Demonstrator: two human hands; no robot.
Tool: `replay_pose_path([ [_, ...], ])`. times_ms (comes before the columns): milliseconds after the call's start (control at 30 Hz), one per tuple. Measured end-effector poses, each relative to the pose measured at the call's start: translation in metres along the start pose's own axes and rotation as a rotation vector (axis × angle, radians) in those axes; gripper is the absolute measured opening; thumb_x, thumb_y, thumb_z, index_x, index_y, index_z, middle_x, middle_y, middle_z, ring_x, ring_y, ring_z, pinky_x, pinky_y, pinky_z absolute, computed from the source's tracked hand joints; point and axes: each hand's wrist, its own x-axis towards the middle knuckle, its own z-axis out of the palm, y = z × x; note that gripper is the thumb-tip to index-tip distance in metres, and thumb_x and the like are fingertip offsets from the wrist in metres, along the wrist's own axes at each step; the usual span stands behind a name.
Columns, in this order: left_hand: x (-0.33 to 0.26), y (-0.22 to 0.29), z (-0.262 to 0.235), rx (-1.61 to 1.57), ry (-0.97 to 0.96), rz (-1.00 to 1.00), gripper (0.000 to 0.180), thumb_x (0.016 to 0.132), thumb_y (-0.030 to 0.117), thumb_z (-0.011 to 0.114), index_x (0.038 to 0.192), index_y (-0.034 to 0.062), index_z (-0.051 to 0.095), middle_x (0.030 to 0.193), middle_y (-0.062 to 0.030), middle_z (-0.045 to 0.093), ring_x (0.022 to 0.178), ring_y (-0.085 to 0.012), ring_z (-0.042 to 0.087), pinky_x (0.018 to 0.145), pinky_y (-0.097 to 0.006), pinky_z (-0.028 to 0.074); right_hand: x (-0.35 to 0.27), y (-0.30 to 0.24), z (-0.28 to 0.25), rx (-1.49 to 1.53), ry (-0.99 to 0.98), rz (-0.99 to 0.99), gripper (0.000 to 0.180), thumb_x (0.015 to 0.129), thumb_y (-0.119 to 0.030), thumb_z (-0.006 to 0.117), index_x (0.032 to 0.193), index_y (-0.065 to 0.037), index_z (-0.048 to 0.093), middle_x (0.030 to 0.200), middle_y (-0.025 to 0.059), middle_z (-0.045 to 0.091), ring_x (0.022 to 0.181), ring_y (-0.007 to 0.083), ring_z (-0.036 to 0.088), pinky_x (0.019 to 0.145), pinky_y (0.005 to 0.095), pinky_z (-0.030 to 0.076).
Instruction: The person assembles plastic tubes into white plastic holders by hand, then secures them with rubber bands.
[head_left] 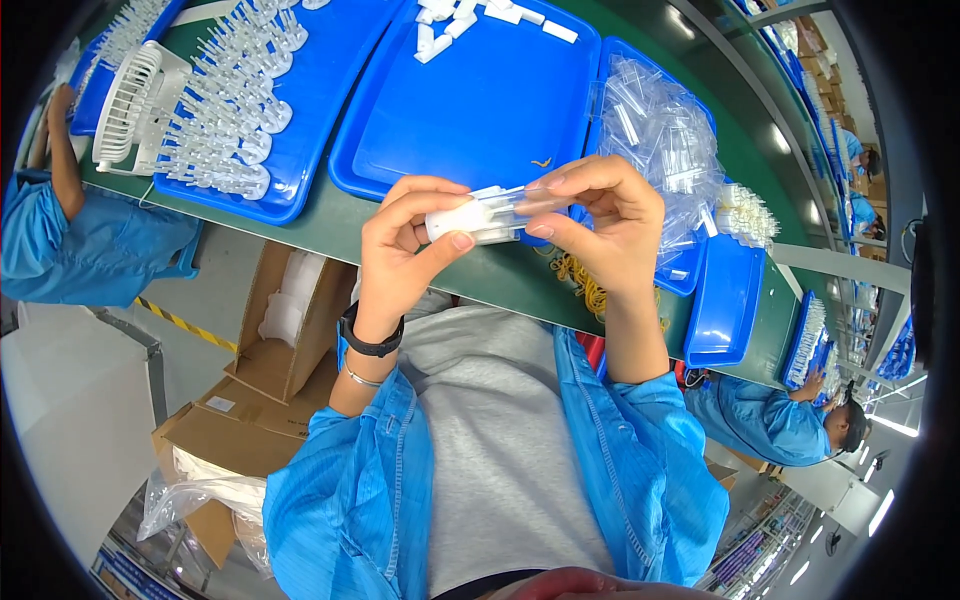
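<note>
In front of my chest, my left hand [400, 235] pinches the rounded base of a white plastic part [455, 219] between thumb and fingers. Thin prongs reach out from that base toward the right. My right hand [612, 215] grips a transparent plastic sleeve [520, 207] at the part's far end, with thumb and fingertips closed on it. The sleeve appears to lie around or against the prongs; which one I cannot tell. Just beyond both hands is a large blue tray [460, 130] with small white blocks [465, 18] at its far end.
At left, a blue tray [318, 95] bears rows of white pronged parts [225, 120] beside a white rack [130, 108]. Transparent sleeves [660, 140] fill a tray at right, near yellow bands [580, 285] and a smaller blue tray [722, 310]. Co-workers sit on both sides; cardboard boxes [255, 410] stand lower left.
</note>
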Motion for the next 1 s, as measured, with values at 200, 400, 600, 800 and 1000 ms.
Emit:
replay_pose_path([
  [200, 0.0, -0.004, -0.002, 0.054, 0.033, 0.039, 0.025, 0.076, -0.002, 0.072, 0.099, -0.0006, 0.062, 0.107, -0.0111, 0.056, 0.095, -0.0163, 0.058, 0.081, -0.028, 0.048, -0.001, -0.009, 0.001, 0.095, -0.065, 0.126, 0.029, 0.071, 0.008, 0.075, 0.095, 0.003, 0.06, 0.098, 0.0171, 0.067, 0.093, 0.0238, 0.067, 0.081, 0.0331, 0.056],
  [400, 0.0, -0.004, -0.002, 0.078, 0.05, 0.034, 0.025, 0.074, -0.005, 0.07, 0.097, 0.0003, 0.062, 0.104, -0.0102, 0.057, 0.094, -0.016, 0.057, 0.082, -0.028, 0.046, -0.003, -0.006, 0.0, 0.166, -0.088, 0.147, 0.03, 0.072, 0.011, 0.071, 0.098, 0.004, 0.058, 0.1, 0.019, 0.066, 0.095, 0.0255, 0.067, 0.085, 0.0342, 0.055],
  [600, 0.0, -0.003, -0.001, 0.076, 0.068, 0.029, 0.023, 0.075, -0.005, 0.07, 0.095, 0.0007, 0.061, 0.101, -0.0094, 0.056, 0.093, -0.0162, 0.057, 0.081, -0.029, 0.046, -0.005, -0.005, 0.003, 0.195, -0.083, 0.136, 0.027, 0.075, 0.011, 0.069, 0.099, 0.004, 0.058, 0.101, 0.0202, 0.066, 0.096, 0.0255, 0.066, 0.085, 0.0338, 0.055],
  [800, -0.002, -0.001, 0.0, 0.118, 0.098, 0.008, 0.023, 0.075, -0.005, 0.07, 0.095, 0.0006, 0.062, 0.1, -0.0089, 0.056, 0.092, -0.0161, 0.056, 0.08, -0.028, 0.046, -0.01, -0.005, 0.011, 0.035, -0.033, 0.08, 0.027, 0.076, 0.007, 0.071, 0.1, 0.004, 0.058, 0.099, 0.0187, 0.067, 0.094, 0.0239, 0.067, 0.083, 0.0324, 0.055],
  [1000, 0.0, 0.002, -0.002, 0.167, 0.057, 0.104, 0.022, 0.076, -0.003, 0.07, 0.096, 0.0007, 0.063, 0.1, -0.0089, 0.055, 0.092, -0.0159, 0.056, 0.078, -0.027, 0.046, -0.014, 0.0, 0.013, -0.092, 0.004, -0.062, 0.029, 0.074, 0.007, 0.073, 0.099, 0.004, 0.059, 0.098, 0.0189, 0.067, 0.094, 0.0248, 0.067, 0.08, 0.0316, 0.056],
])
